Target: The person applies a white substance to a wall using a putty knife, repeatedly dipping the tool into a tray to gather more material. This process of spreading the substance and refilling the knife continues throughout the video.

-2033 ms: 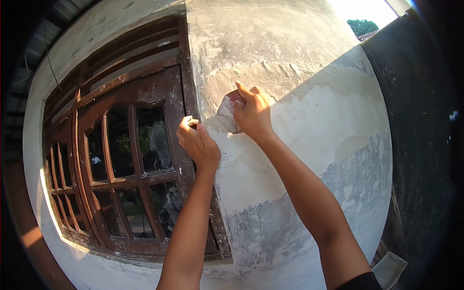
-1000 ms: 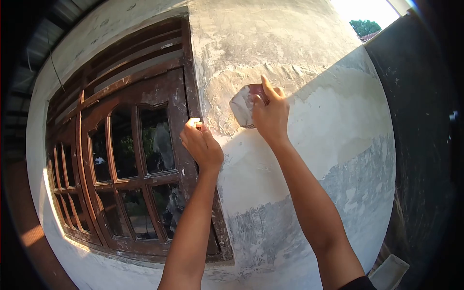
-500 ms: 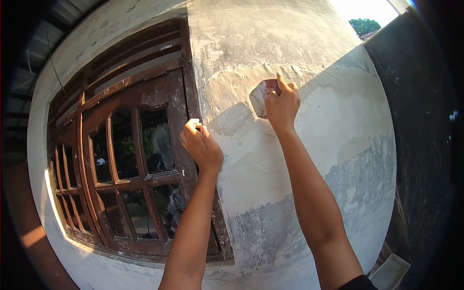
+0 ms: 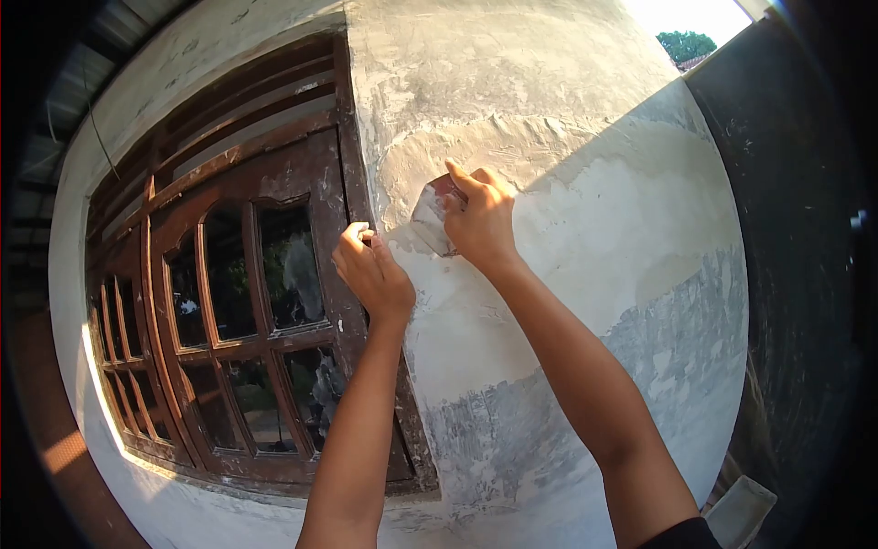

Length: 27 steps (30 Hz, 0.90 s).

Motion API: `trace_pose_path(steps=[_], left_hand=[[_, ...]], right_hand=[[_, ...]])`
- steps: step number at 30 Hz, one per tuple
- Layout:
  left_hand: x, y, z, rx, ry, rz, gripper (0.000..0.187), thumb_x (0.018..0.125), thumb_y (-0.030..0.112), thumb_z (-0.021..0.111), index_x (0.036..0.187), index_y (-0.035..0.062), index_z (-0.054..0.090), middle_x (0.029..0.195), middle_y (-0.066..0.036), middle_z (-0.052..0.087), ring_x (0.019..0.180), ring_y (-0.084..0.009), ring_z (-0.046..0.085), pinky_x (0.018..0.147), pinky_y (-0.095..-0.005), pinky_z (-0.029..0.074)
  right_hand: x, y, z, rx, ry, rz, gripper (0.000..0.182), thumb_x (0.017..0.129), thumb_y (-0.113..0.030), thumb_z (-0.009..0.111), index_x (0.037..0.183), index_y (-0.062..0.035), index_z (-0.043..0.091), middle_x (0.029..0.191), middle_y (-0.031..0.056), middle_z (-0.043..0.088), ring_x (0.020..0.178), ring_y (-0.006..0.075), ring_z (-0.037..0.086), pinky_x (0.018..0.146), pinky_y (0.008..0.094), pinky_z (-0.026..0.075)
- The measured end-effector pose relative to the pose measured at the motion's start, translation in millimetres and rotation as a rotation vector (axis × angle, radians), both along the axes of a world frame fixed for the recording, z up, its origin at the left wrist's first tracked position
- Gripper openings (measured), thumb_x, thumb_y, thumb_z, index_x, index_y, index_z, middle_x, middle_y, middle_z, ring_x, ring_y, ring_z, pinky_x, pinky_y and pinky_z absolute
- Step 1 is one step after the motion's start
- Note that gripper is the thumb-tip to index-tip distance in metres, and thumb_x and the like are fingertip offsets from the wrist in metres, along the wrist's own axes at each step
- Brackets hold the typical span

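My right hand [image 4: 483, 218] grips a putty scraper [image 4: 430, 220], a flat plate smeared with pale filler that has a reddish patch near the fingers. Its blade lies against the plastered wall [image 4: 585, 220], at the border of sunlight and shade. To its left, my left hand [image 4: 373, 274] is raised beside the window frame [image 4: 357, 165], fingers curled inward. Whatever those fingers may hold is too small and hidden to make out. Thick, ridged cream filler covers the wall above the scraper.
A brown wooden window [image 4: 247, 274] with glass panes fills the left side. Lower on the wall is a rough grey patch [image 4: 485, 439]. A dark panel [image 4: 796, 183] stands at the right, and a pale trough-like container [image 4: 743, 512] sits at the lower right.
My right hand has moved the scraper left and slightly down along the wall, closer to the window frame. The left hand has barely shifted.
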<state>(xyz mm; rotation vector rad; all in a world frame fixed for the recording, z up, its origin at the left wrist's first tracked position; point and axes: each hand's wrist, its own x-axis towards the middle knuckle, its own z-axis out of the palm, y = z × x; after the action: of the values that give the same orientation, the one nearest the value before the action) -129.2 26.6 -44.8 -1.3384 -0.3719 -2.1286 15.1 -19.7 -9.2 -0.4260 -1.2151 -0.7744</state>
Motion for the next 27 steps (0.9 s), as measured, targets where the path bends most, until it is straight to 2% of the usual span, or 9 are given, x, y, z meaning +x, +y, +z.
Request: trace_pose_path(steps=[2, 4, 8, 12, 13, 18, 21, 24, 27], left_hand=[[0, 2, 1, 0.023, 0.002, 0.002, 0.029, 0.094, 0.024, 0.039, 0.106, 0.0001, 0.048, 0.098, -0.017, 0.053, 0.098, -0.0346, 0.046, 0.087, -0.0458, 0.032], [-1, 2, 2, 0.045, 0.007, 0.005, 0.028, 0.093, 0.024, 0.040, 0.106, 0.0003, 0.048, 0.098, -0.017, 0.052, 0.098, -0.0347, 0.046, 0.087, -0.0459, 0.032], [-1, -2, 0, -0.025, 0.007, 0.006, 0.029, 0.094, 0.024, 0.039, 0.108, 0.0006, 0.048, 0.101, -0.018, 0.053, 0.100, -0.0358, 0.046, 0.088, -0.0459, 0.033], [-2, 0, -1, -0.012, 0.022, 0.026, 0.030, 0.095, 0.024, 0.037, 0.109, 0.0004, 0.048, 0.104, -0.020, 0.053, 0.101, -0.0367, 0.046, 0.089, -0.0458, 0.033], [-2, 0, 0, -0.011, 0.020, 0.026, 0.030, 0.095, 0.024, 0.037, 0.109, 0.0004, 0.048, 0.104, -0.020, 0.053, 0.101, -0.0367, 0.046, 0.089, -0.0458, 0.033], [-2, 2, 1, -0.026, 0.003, 0.033, 0.030, 0.095, 0.026, 0.037, 0.110, 0.0010, 0.048, 0.104, -0.018, 0.053, 0.101, -0.0354, 0.046, 0.089, -0.0457, 0.034], [-1, -1, 0, -0.044, 0.009, 0.036, 0.030, 0.096, 0.026, 0.037, 0.110, 0.0013, 0.048, 0.103, -0.017, 0.053, 0.101, -0.0350, 0.046, 0.089, -0.0454, 0.034], [0, -1, 0, -0.039, 0.002, 0.047, 0.030, 0.096, 0.025, 0.037, 0.110, 0.0014, 0.048, 0.103, -0.017, 0.053, 0.100, -0.0349, 0.047, 0.089, -0.0454, 0.034], [-1, 1, 1, -0.041, -0.004, 0.050, 0.030, 0.096, 0.025, 0.037, 0.110, 0.0016, 0.048, 0.103, -0.017, 0.053, 0.100, -0.0346, 0.047, 0.090, -0.0452, 0.034]], right_hand=[[23, -4, 11, -0.024, 0.301, -0.126, 0.046, 0.074, -0.002, 0.062, 0.121, -0.0059, 0.064, 0.089, 0.0114, 0.059, 0.080, 0.0296, 0.060, 0.073, 0.0390, 0.047], [40, -15, 19, 0.027, 0.408, 0.039, 0.049, 0.074, -0.002, 0.064, 0.122, -0.0022, 0.061, 0.088, 0.0138, 0.058, 0.081, 0.0288, 0.060, 0.073, 0.0388, 0.047], [7, -7, -2, -0.024, 0.000, 0.027, 0.050, 0.070, -0.006, 0.069, 0.120, -0.0074, 0.064, 0.082, 0.0105, 0.058, 0.078, 0.0302, 0.060, 0.071, 0.0387, 0.047], [45, -9, 13, 0.075, 0.376, -0.111, 0.051, 0.074, -0.001, 0.063, 0.124, -0.0067, 0.061, 0.091, 0.0082, 0.058, 0.083, 0.0282, 0.060, 0.077, 0.0374, 0.047], [47, -29, 12, 0.007, 0.436, 0.034, 0.051, 0.075, 0.002, 0.060, 0.126, -0.0025, 0.058, 0.095, 0.0109, 0.057, 0.088, 0.0281, 0.059, 0.080, 0.0379, 0.045], [29, -26, 6, 0.045, 0.324, 0.059, 0.053, 0.076, 0.000, 0.061, 0.128, 0.0033, 0.054, 0.095, 0.0180, 0.056, 0.090, 0.0324, 0.058, 0.080, 0.0401, 0.046], [26, -13, 7, -0.159, 0.186, 0.052, 0.055, 0.076, -0.004, 0.062, 0.129, 0.0021, 0.054, 0.096, 0.0189, 0.057, 0.091, 0.0336, 0.059, 0.080, 0.0414, 0.046], [40, -9, 13, -0.189, 0.354, -0.111, 0.053, 0.076, -0.005, 0.063, 0.128, 0.0004, 0.056, 0.096, 0.0185, 0.057, 0.089, 0.0328, 0.059, 0.079, 0.0407, 0.047], [43, -16, 14, -0.136, 0.380, 0.017, 0.053, 0.076, -0.006, 0.063, 0.128, -0.0018, 0.057, 0.096, 0.0163, 0.057, 0.087, 0.0311, 0.059, 0.078, 0.0395, 0.047]])
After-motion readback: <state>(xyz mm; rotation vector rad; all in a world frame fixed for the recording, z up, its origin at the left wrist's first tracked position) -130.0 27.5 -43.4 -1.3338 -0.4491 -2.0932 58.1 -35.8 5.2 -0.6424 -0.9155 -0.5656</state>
